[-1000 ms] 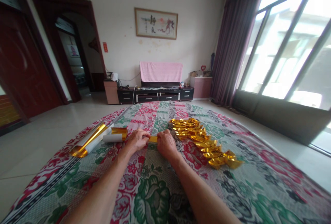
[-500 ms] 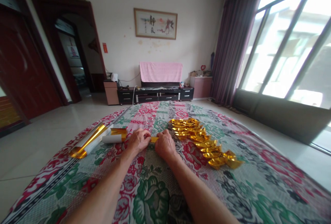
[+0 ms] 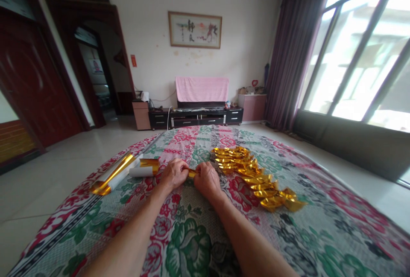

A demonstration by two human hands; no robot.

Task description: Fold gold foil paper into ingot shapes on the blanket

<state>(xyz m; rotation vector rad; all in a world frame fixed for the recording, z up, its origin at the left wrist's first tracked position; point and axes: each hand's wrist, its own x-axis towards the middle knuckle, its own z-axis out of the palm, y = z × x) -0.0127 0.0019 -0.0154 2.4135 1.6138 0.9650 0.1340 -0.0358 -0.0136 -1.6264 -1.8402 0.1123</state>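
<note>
Between my two hands is a small strip of gold foil paper (image 3: 191, 173), low over the flowered tablecloth (image 3: 188, 243). My left hand (image 3: 174, 173) pinches its left end, and my right hand (image 3: 207, 179) is closed on the right end. Most of the paper is hidden by the fingers. Just left of my left hand lies a curled gold-and-white foil sheet (image 3: 142, 171). Farther left is a larger rolled foil sheet (image 3: 115, 174). To the right of my right hand, folded gold foil ingots (image 3: 240, 161) lie in a slanting row.
The cloth covers a round table. Beyond it stand a low black cabinet (image 3: 198, 119) and something under a pink towel (image 3: 202, 89). A pink side cabinet (image 3: 253, 108) and a purple curtain (image 3: 286, 55) are at the right, near a large window (image 3: 355, 55).
The gold foil strip between my hands looks narrower than before. Both hands stay close together over the same spot. The whole view has shifted slightly.
</note>
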